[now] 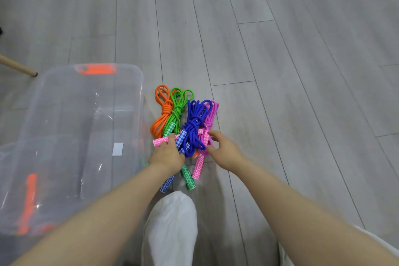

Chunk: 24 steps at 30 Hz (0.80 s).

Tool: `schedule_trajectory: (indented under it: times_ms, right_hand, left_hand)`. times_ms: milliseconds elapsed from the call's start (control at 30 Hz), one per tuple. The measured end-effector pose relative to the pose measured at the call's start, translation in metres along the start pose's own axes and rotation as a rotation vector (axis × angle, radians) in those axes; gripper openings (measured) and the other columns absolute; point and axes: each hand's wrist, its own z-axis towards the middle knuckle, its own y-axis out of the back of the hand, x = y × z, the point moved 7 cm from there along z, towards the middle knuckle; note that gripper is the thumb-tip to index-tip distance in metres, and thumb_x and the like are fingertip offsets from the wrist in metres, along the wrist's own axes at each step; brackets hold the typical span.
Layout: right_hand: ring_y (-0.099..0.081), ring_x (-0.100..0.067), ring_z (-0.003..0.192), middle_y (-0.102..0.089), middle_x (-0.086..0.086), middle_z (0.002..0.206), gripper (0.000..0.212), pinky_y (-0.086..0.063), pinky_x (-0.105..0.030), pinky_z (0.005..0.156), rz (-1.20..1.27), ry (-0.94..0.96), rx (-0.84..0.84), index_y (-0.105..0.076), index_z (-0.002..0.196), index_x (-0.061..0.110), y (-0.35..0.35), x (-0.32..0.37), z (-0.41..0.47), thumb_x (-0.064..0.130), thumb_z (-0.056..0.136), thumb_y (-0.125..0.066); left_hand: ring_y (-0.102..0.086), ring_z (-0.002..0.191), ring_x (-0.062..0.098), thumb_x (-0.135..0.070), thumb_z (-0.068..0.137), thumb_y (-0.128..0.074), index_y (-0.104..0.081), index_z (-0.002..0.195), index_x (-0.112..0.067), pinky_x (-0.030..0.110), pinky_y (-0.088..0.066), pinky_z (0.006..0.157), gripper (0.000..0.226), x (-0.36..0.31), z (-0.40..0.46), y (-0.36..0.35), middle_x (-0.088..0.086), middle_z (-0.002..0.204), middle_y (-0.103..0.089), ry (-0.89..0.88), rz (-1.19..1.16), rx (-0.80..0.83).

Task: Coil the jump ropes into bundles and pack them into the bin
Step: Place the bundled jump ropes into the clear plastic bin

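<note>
Several coiled jump ropes lie side by side on the floor right of the bin: orange (163, 110), green (178, 108), blue (195, 123) and magenta (210, 119). Their patterned handles stick out toward me. My left hand (167, 154) rests on the near ends of the bundles, fingers curled over the pink and blue handles. My right hand (223, 150) reaches in from the right, fingers spread and touching the magenta bundle beside the blue one. The clear plastic bin (129, 67) stands to the left with nothing visible inside.
The bin has orange latches at its far and near ends and a white label on its side. A wooden leg (19, 66) slants in at the far left. My knee in white cloth (172, 222) is just below the ropes. Grey plank floor lies all around.
</note>
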Motion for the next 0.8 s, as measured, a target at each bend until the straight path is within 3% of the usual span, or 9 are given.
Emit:
schedule_trajectory:
  times_ms: [233, 433, 600, 700, 800]
  right_hand:
    - [-0.052, -0.023, 0.126, -0.056, -0.005, 0.138, 0.050, -0.041, -0.030, 0.098, -0.017, 0.055, -0.044, -0.043, 0.144, 0.022, 0.013, 0.018, -0.017, 0.021, 0.094, -0.054]
    - [-0.052, -0.025, 0.126, -0.054, -0.005, 0.140, 0.053, -0.040, -0.032, 0.100, -0.073, 0.155, -0.074, -0.040, 0.145, 0.020, 0.026, 0.056, -0.033, 0.018, 0.094, -0.053]
    - [-0.052, -0.031, 0.121, -0.058, -0.012, 0.134, 0.057, -0.042, -0.034, 0.095, -0.213, 0.303, -0.056, -0.040, 0.146, 0.016, 0.017, 0.101, -0.042, 0.016, 0.090, -0.056]
    - [-0.043, -0.031, 0.131, -0.049, -0.010, 0.144, 0.064, -0.037, -0.039, 0.104, -0.329, 0.389, -0.014, -0.036, 0.148, 0.016, 0.001, 0.122, -0.045, 0.013, 0.088, -0.057]
    - [-0.030, -0.030, 0.140, -0.030, -0.006, 0.157, 0.071, -0.030, -0.041, 0.111, -0.442, 0.463, 0.031, -0.028, 0.153, 0.018, -0.015, 0.138, -0.046, 0.010, 0.088, -0.057]
  left_hand:
    - [-0.041, 0.132, 0.036, -0.035, 0.093, -0.054, -0.011, 0.153, -0.011, 0.044, -0.039, 0.102, 0.078, -0.018, -0.027, 0.026, 0.019, 0.146, -0.038, -0.082, 0.120, -0.049]
    - [-0.025, 0.142, 0.025, -0.024, 0.088, -0.056, -0.030, 0.149, -0.014, 0.038, -0.022, 0.116, 0.067, -0.041, -0.073, 0.072, 0.005, 0.151, -0.037, -0.375, 0.097, -0.399]
    - [-0.029, 0.140, 0.036, -0.025, 0.078, -0.067, -0.036, 0.146, -0.010, 0.047, -0.022, 0.116, 0.076, 0.015, -0.086, 0.097, 0.011, 0.150, -0.038, -0.162, 0.031, -0.601]
    - [-0.034, 0.137, 0.037, -0.029, 0.083, -0.069, -0.026, 0.149, -0.004, 0.044, -0.028, 0.114, 0.083, 0.047, -0.085, 0.092, 0.017, 0.152, -0.035, -0.046, -0.093, -0.519]
    - [-0.050, 0.123, 0.037, -0.023, 0.086, -0.064, -0.030, 0.145, -0.012, 0.041, -0.043, 0.095, 0.069, 0.064, -0.082, 0.074, 0.016, 0.142, -0.047, 0.059, -0.333, -0.369]
